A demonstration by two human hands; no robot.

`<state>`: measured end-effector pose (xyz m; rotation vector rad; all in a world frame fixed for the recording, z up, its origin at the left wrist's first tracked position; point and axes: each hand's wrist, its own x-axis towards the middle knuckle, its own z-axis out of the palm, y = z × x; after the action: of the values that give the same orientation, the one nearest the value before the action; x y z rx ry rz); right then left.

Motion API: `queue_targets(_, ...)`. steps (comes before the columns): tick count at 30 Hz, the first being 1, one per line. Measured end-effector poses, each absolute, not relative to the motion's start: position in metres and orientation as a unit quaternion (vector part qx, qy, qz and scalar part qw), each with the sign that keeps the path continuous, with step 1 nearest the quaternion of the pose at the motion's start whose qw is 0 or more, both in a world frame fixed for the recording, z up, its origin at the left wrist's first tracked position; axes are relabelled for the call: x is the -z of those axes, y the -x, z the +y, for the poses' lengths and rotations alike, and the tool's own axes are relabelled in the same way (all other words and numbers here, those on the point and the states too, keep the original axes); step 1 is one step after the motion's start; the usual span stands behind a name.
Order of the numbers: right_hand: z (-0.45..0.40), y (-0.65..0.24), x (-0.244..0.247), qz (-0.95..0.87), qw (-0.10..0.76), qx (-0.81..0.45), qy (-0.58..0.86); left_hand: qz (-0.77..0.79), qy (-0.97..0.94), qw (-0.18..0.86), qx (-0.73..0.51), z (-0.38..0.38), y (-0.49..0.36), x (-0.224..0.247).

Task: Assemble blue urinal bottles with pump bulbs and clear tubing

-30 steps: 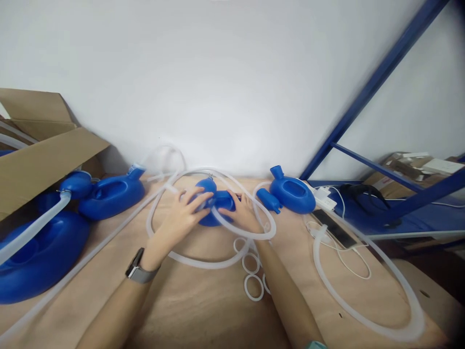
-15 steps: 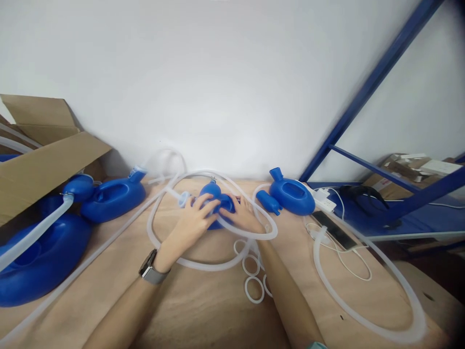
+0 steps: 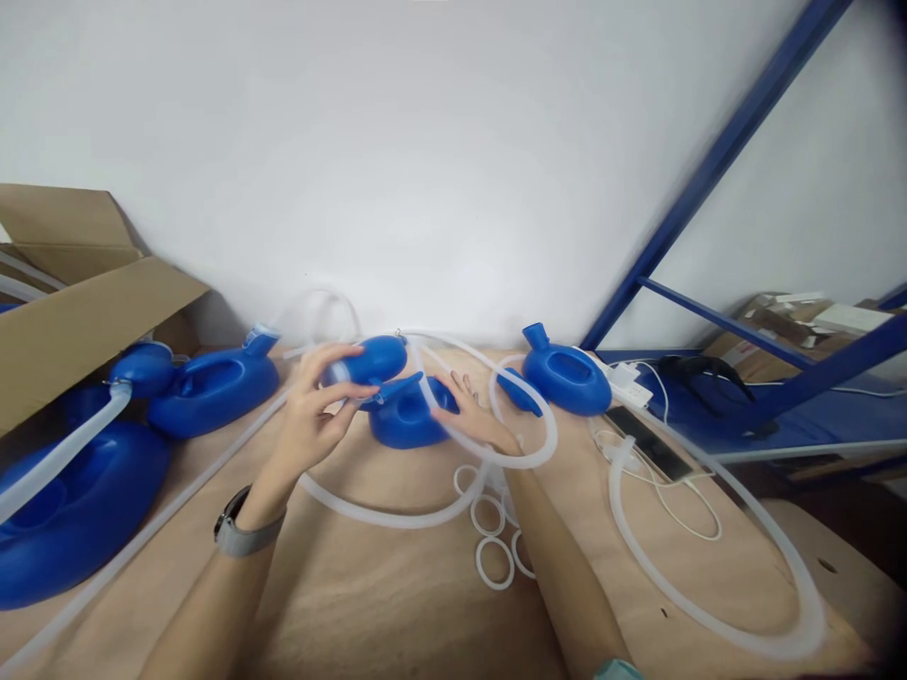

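Note:
My left hand (image 3: 316,408) pinches the rim end of a rounded blue cup (image 3: 383,359), which lies tilted on its side above the table. A thin blue flap (image 3: 398,389) sticks out by the fingertips. At the cup's far end is a small metal clip (image 3: 399,333), with the clear tube (image 3: 549,436) running off from near it in loops. To the right, my right hand (image 3: 469,416) grips the right end of a blue plastic urinal bottle (image 3: 403,427), thumb in front and fingers behind. The hand and tube partly hide that end.
White rings (image 3: 494,563) lie near my right forearm. At the right are another blue bottle (image 3: 577,382), a phone (image 3: 652,444), a power strip (image 3: 630,387) and coiled tubing (image 3: 808,604). More blue bottles (image 3: 219,392) and a cardboard box (image 3: 92,312) stand left.
My left hand has moved left and tipped the blue cup onto its side, away from the bottle's right end. The right hand has stayed at the bottle.

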<state>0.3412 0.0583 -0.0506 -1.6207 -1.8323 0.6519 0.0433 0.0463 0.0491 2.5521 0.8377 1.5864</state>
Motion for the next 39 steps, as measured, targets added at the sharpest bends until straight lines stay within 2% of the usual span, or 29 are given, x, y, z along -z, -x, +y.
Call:
queue_targets(6, 0.063, -0.338, 0.05, -0.694, 0.339, -0.219, 0.597, 0.198, -0.904, -0.051, -0.377, 0.051, -0.053, -0.036)
queue_targets(11, 0.064, -0.34, 0.051, -0.685, 0.346, -0.22, 0.603, 0.219, -0.926, -0.135, -0.276, 0.048, -0.075, -0.016)
queue_targets(16, 0.061, -0.344, 0.047, -0.718, 0.347, -0.234, 0.556, 0.215, -0.915, -0.223, -0.259, 0.049, -0.099, 0.012)
queue_targets(20, 0.064, -0.347, 0.045, -0.748, 0.333, -0.248, 0.518, 0.197, -0.915, -0.252, -0.245, 0.057, -0.11, 0.034)
queue_targets(26, 0.066, -0.347, 0.047, -0.762, 0.309, -0.274, 0.499, 0.259, -0.923, -0.21, -0.192, 0.051, -0.117, 0.038)
queue_targets(32, 0.053, -0.341, 0.036, -0.776, 0.241, -0.321, 0.487, 0.451, -0.828, -0.169, -0.286, 0.027, -0.119, 0.05)
queue_targets(39, 0.033, -0.3, 0.022, -0.808, 0.167, -0.387, 0.411, 0.58, -0.753, -0.125, -0.285, 0.022, -0.078, 0.054)
